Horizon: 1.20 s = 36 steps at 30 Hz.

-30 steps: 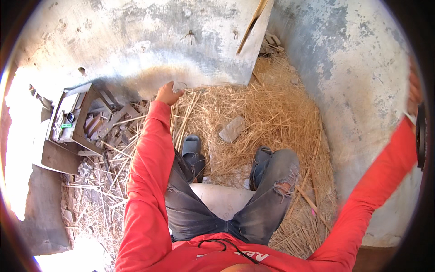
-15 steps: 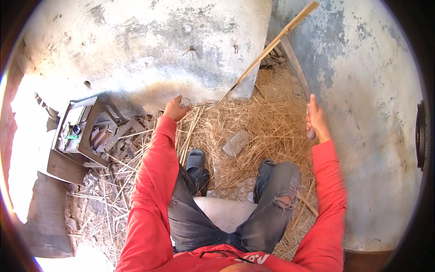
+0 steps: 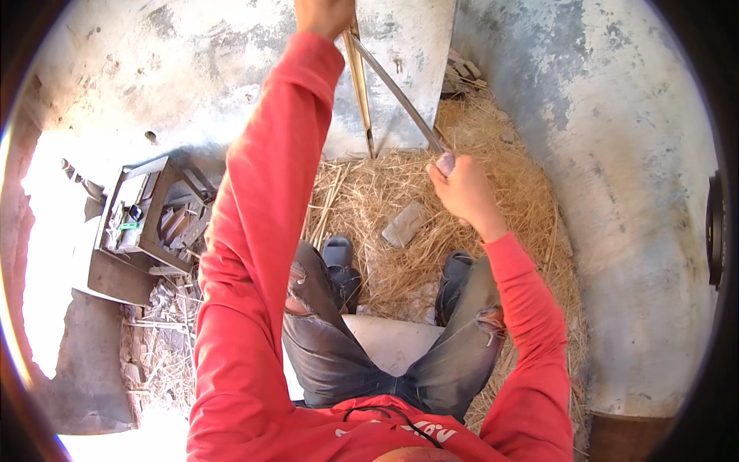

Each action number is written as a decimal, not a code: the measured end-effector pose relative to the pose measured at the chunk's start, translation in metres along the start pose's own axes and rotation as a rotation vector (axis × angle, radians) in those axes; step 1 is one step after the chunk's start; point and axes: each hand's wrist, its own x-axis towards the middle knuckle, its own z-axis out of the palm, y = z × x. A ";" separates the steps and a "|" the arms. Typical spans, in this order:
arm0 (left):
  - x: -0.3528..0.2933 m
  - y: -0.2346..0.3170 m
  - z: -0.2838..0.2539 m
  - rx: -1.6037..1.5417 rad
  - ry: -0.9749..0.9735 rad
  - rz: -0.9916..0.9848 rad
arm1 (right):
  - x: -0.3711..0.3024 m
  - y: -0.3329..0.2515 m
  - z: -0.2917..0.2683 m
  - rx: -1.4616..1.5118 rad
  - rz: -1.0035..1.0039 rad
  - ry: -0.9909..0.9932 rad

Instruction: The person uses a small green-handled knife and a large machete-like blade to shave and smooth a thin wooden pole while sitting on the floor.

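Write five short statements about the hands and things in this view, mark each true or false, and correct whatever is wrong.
1. The right hand grips the handle of a long blade. True.
2. The left hand is at the picture's lower edge. False: it is at the top edge, by the upper part of a wooden strip.
3. A brick lies on the straw. True.
4. Both sleeves are blue. False: the sleeves are red.
5. A small green object is on the wooden stand at the left. True.
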 end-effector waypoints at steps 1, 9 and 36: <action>0.014 -0.002 -0.004 -0.059 -0.010 -0.030 | -0.001 0.007 0.017 -0.032 -0.078 0.123; -0.011 -0.014 -0.037 -0.491 -0.140 -0.093 | -0.049 0.011 0.077 0.898 0.462 -0.219; -0.075 0.092 -0.042 -0.284 -0.140 -0.078 | 0.010 0.069 0.185 0.812 0.325 0.002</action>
